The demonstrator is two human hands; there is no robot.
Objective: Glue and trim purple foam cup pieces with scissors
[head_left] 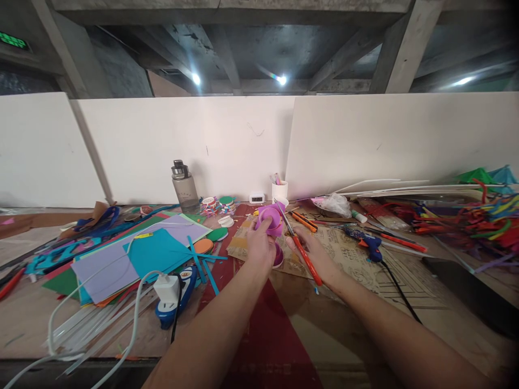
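Observation:
My left hand (261, 243) is closed around a purple cup-like piece (272, 220), its round opening turned toward me. My right hand (310, 251) grips red-handled scissors (303, 254), the handles running down toward me. Their metal blades point up and left, right beside the rim of the purple piece; whether they touch it I cannot tell. Just below my left hand, a second purple round piece (278, 255) rests on the printed cardboard (344, 254).
Coloured sheets (158, 251), a power strip (178, 302) with a white charger and a water bottle (185, 189) are on the left. To the right are a blue glue gun (370, 246), a black flat object (470, 292) and bundled colourful strips (486, 224). White boards (194, 146) stand behind.

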